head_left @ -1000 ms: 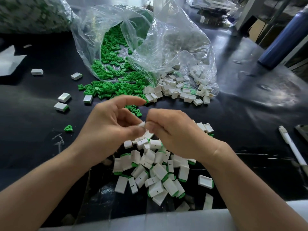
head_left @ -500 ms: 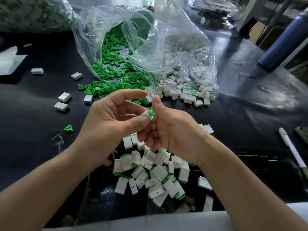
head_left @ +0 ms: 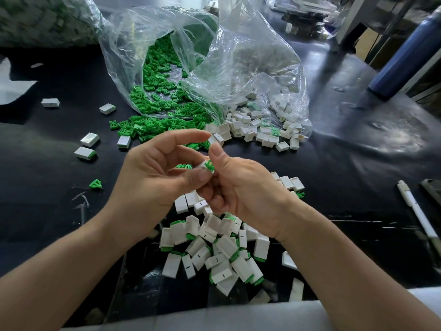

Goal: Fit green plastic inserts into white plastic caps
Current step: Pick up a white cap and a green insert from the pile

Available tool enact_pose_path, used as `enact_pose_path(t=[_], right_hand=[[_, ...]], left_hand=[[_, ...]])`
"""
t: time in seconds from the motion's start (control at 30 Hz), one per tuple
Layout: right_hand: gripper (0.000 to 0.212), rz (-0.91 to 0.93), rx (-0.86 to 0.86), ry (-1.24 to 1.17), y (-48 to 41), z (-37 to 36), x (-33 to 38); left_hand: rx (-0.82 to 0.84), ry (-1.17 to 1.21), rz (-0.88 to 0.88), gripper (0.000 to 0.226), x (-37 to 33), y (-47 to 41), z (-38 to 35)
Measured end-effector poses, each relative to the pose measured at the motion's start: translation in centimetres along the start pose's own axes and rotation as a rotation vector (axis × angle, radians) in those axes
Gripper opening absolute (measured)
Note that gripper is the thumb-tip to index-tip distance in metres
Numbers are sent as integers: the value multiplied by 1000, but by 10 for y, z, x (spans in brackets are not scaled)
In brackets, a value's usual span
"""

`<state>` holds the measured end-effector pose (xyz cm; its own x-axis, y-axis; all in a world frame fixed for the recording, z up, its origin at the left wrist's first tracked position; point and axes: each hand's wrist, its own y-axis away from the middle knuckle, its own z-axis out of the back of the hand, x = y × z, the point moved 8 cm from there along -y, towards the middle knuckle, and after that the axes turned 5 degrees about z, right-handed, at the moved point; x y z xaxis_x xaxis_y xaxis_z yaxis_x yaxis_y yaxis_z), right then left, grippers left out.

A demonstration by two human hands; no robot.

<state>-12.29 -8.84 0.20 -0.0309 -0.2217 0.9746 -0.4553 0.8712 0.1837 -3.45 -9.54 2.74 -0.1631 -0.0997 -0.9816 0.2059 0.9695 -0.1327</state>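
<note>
Currently, one white cap (head_left: 201, 165) with one green insert (head_left: 210, 166) at its mouth sits between my hands, above the table (head_left: 334, 163). My left hand (head_left: 152, 177) pinches the cap; my right hand (head_left: 241, 187) pinches the insert against it, thumb raised. The pile of fitted caps (head_left: 214, 247) beneath my wrists and the contents of the clear bags (head_left: 238, 68) are too many to count. Fingertips cover most of the cap, so I cannot tell how deep the insert sits.

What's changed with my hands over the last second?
Both hands rose slightly above the pile. The right hand turned thumb-up, and a green insert now shows at the white cap pinched between it and the left hand. Bags, pile and pen stayed put.
</note>
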Motion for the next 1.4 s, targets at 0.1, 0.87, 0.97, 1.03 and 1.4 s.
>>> enact_pose_path(t=[0.1, 0.87, 0.97, 1.03, 1.4], right_hand=[[43, -14, -28, 30, -1, 1, -3], [40, 39, -10, 59, -2, 2, 1], [39, 65, -34, 130, -2, 5, 2], [37, 89, -40, 162, -2, 7, 3], [41, 124, -90, 364, -1, 8, 4]], left_hand=[[15, -36, -9, 49, -2, 0, -1], [11, 104, 46, 45, 0, -1, 0], [28, 115, 65, 38, 2, -1, -2], [32, 131, 81, 36, 3, -2, -2], [-11, 105, 110, 40, 9, -1, 0]])
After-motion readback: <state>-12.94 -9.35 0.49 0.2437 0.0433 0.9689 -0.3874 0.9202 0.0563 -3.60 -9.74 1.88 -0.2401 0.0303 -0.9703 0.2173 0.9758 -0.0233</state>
